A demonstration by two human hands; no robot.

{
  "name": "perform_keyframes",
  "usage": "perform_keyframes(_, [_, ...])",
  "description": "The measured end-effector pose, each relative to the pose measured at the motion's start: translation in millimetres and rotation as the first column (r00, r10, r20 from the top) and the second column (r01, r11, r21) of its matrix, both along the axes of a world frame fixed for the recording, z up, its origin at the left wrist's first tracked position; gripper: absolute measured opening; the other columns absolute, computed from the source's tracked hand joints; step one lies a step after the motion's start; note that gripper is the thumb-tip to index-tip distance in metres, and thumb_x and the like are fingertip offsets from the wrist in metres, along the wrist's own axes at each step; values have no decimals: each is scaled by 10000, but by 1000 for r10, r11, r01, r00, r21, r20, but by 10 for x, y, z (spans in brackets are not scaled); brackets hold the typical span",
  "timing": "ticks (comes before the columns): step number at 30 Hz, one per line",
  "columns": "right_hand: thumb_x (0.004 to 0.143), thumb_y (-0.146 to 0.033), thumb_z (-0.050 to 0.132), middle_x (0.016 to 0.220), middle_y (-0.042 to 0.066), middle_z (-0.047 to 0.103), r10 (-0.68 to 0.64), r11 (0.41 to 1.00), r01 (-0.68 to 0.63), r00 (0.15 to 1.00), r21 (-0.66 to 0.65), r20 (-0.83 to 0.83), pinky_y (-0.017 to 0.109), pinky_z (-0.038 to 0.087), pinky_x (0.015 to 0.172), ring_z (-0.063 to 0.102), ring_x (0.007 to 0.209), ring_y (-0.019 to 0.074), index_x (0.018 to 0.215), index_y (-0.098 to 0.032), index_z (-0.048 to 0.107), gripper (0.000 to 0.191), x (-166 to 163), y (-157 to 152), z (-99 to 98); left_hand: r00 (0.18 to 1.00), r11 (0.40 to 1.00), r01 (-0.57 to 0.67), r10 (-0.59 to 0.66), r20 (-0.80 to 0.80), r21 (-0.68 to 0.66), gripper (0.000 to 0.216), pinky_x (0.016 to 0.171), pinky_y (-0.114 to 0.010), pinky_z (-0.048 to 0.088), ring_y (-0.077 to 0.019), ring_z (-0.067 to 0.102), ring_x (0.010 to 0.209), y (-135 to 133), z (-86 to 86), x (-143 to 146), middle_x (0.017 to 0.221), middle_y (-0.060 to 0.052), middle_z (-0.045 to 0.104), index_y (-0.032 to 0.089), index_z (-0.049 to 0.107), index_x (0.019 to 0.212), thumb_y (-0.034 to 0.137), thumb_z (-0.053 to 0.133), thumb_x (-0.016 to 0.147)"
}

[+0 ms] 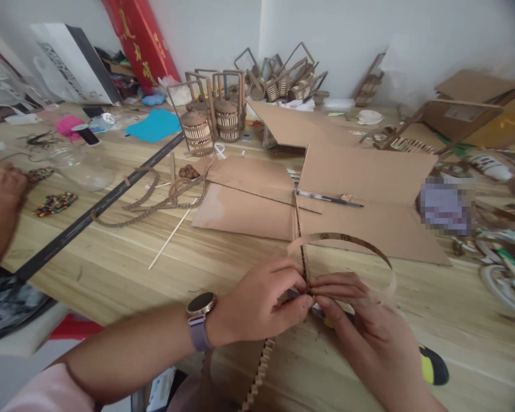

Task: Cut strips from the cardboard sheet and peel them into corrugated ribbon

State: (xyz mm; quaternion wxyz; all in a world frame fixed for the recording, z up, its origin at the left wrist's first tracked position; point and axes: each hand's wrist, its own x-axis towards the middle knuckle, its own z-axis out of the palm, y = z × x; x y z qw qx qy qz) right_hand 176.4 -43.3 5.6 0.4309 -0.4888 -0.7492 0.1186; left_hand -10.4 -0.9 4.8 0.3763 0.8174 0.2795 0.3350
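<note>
My left hand (261, 300), with a watch on the wrist, and my right hand (375, 335) meet at the front of the table. Their fingertips pinch a narrow brown cardboard strip (367, 245) between them; a loose length of it arcs up over my right hand. The exact spot they grip is mostly hidden by the fingers. Below my left hand a zigzag-edged corrugated strip (261, 369) hangs toward the table edge. A yellow and black utility knife (433, 365) lies under my right hand, partly covered.
Cut cardboard sheets (249, 209) lie just beyond my hands, with a pen (330, 198) on them. Small lidded baskets (197, 133) stand behind. Curled brown strips (141, 214) and a thin white stick (171, 234) lie left. Another person's hand (0, 206) rests at the far left.
</note>
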Motion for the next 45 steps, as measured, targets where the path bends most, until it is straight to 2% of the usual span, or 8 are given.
perform_keyframes(7, [912,-240,576,833,-1,728,9,999,-10,1000,-34,-22,237,575,695,705,802,143,841,-256,669,119,5,-8,-53,1000,999,18,-17,-26,39,163,833,-266,447,-160,542,871,6,4,5,887,-57,593,177,523,765,224,489,917])
perform_keyframes(12, [925,-250,571,794,-14,719,4,996,-15,991,-88,-132,206,578,675,709,759,131,869,-269,660,107,16,-10,-64,998,999,40,-38,-53,34,148,789,-257,441,-155,541,852,18,-10,-14,895,-55,604,188,469,746,200,462,894])
perform_keyframes(16, [924,-228,571,783,-25,710,51,995,-65,980,-69,-194,192,574,676,705,748,118,855,-273,640,107,5,17,-51,999,999,47,-47,-25,8,137,794,-259,443,-160,548,858,30,-13,-22,885,-49,604,186,491,759,219,482,892])
perform_keyframes(21, [927,-245,561,848,-4,713,31,999,-31,999,8,-35,223,565,708,698,814,130,864,-264,633,98,-2,12,-57,999,998,31,-32,-21,-57,232,774,-251,441,-158,564,848,37,-23,-7,855,-35,602,172,555,818,361,542,953])
perform_keyframes(26, [938,-247,540,910,2,726,-19,998,15,999,68,51,252,552,760,695,862,138,903,-263,611,81,13,-18,-66,1000,1000,14,-14,-9,-19,208,799,-253,441,-155,547,867,33,-35,12,859,-45,581,170,553,784,254,494,965])
perform_keyframes(34, [965,-282,520,911,-19,728,-52,996,45,994,-79,-94,201,547,737,696,863,113,923,-284,634,121,34,-25,-84,999,999,32,-33,-19,-25,211,783,-257,436,-155,541,842,47,-33,-1,862,-51,600,186,493,746,250,464,945])
perform_keyframes(39, [962,-297,524,836,-9,731,-69,989,36,971,-143,-230,188,563,669,705,770,119,879,-269,649,152,35,6,-64,997,996,69,-71,-35,-50,206,793,-257,437,-155,551,861,54,-18,-16,888,-53,607,190,468,722,240,455,922])
perform_keyframes(45, [961,-257,515,885,-5,730,-44,995,30,988,-96,-150,196,564,707,707,828,121,936,-271,632,121,25,-29,-80,1000,991,17,-17,1,-133,243,771,-254,438,-154,557,833,54,-32,-15,878,-34,588,187,527,807,385,519,947])
